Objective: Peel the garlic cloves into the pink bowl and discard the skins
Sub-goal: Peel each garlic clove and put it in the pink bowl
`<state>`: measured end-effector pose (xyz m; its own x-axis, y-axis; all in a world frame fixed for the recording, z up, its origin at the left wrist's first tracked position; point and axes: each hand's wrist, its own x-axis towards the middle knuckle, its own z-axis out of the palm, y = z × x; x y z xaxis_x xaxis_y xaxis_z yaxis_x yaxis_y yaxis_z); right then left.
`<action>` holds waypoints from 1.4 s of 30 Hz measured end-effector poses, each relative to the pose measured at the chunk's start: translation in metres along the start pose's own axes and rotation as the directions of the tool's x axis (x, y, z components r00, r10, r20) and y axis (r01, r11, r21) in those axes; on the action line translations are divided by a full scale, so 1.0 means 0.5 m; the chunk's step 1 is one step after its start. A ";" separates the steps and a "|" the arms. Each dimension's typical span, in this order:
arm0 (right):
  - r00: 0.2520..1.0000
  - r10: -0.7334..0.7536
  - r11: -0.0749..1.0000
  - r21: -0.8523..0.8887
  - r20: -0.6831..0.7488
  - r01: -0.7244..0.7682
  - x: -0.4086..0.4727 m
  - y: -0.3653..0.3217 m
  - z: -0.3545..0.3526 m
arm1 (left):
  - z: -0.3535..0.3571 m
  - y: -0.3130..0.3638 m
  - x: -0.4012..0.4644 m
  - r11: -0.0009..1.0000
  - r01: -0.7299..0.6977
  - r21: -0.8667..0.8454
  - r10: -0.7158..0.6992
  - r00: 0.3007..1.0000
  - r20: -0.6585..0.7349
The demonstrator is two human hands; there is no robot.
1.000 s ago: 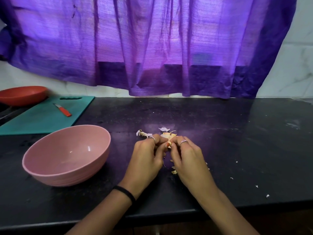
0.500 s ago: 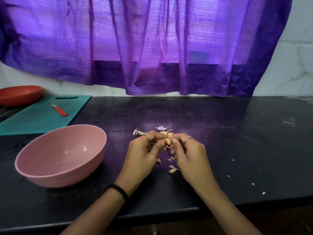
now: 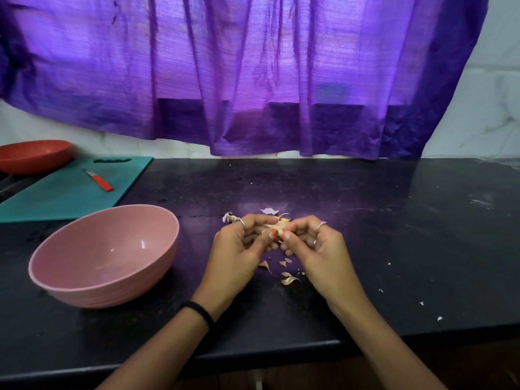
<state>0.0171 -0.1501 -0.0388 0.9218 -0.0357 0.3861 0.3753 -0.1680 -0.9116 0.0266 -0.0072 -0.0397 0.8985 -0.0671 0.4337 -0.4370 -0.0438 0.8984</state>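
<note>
Garlic clove [image 3: 277, 229] sits pinched between our 2 hands above the black counter [image 3: 365, 235], near the middle of the head view, our only view. Our left hand [image 3: 239, 251] curls round the clove from the left, with its thumb tip on the near side. Our right hand [image 3: 318, 249] curls in from the right, and its thumb and fingertips pinch at the clove's papery skin, which sticks up pale above the fingers. We cannot tell how much skin is left on the clove.

Loose skins [image 3: 289, 278] lie on the counter just under and between our wrists, and a few more skins [image 3: 268, 211] lie just beyond our fingers. Small white flecks [image 3: 422, 304] are scattered well to the right.

To our left stands the pink bowl [image 3: 70, 277], upright and near our left hand but apart from it. We see only 1 tiny speck [image 3: 112, 249] inside it and a glint of light.

Further back on the left lies a teal cutting board [image 3: 56, 198], carrying 1 small knife [image 3: 98, 180] with a red handle. At its far corner rests a red bowl [image 3: 33, 156], cut off by the picture's edge; what it contains is not visible from here.

A purple curtain [image 3: 253, 74] hangs behind the counter, over a white tiled wall [image 3: 492, 108].
</note>
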 end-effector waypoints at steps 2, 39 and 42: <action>1.000 -0.002 1.000 0.004 -0.002 0.002 -0.001 -0.001 0.000 | -0.001 -0.001 0.002 1.000 0.011 -0.016 -0.011 1.000 -0.007; 0.984 -0.010 0.968 -0.250 -0.178 -0.035 0.008 0.014 -0.001 | 0.001 0.020 -0.006 0.970 0.091 -0.224 -0.070 0.993 0.098; 0.989 0.006 0.975 -0.221 -0.146 -0.039 0.005 0.010 -0.002 | 0.002 0.021 -0.005 0.964 0.110 -0.243 -0.095 0.993 0.073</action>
<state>0.0214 -0.1519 -0.0420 0.9001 -0.1802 0.3967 0.3083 -0.3799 -0.8721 0.0200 -0.0087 -0.0315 0.9307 -0.1352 0.3399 -0.3117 0.1930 0.9304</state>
